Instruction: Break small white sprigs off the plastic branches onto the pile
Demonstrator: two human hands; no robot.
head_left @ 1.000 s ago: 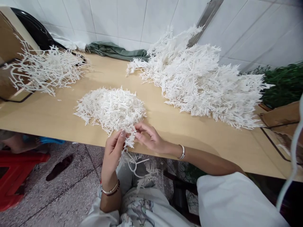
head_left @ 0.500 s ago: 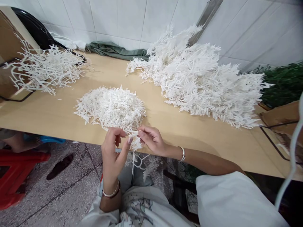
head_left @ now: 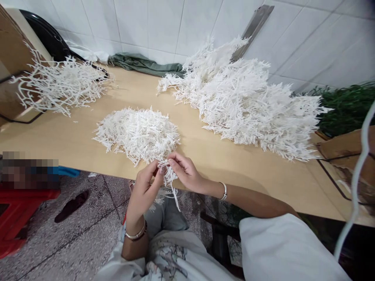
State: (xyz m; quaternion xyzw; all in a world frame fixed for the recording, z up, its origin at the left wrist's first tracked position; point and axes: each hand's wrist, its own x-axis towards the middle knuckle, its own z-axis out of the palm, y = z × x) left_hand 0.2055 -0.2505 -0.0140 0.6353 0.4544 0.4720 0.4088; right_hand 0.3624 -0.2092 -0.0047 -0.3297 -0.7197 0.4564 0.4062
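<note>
Through the head camera I see both hands working close together at the near edge of the tabletop (head_left: 222, 166). My left hand (head_left: 144, 189) has its thumb and forefinger narrowed on a white sprig (head_left: 170, 176), and my right hand (head_left: 189, 175) pinches the same sprig from the other side, its fingers curled in. The sprig sits between the two sets of fingertips, and a thin pale stem hangs from it past the edge. How the thumb and forefinger of my left hand overlap on it I cannot tell exactly.

Just beyond my hands, a low heap of short white pieces (head_left: 137, 134) lies on the tabletop. Farther off to the right I have a much larger mound of feathery white branches (head_left: 246, 103), reaching up against the tiled wall (head_left: 164, 23) and a grey metal strip (head_left: 256, 27). Far to the left sits a loose tangle of barer white stems (head_left: 66, 84). A dark green cloth (head_left: 143, 64) runs along the wall between the tangle and the mound.

At the right end I see green foliage (head_left: 347, 111) behind brown cardboard (head_left: 341, 148). Below, on the speckled floor (head_left: 88, 234), a dark slipper (head_left: 72, 206) lies near a red stool (head_left: 25, 218).
</note>
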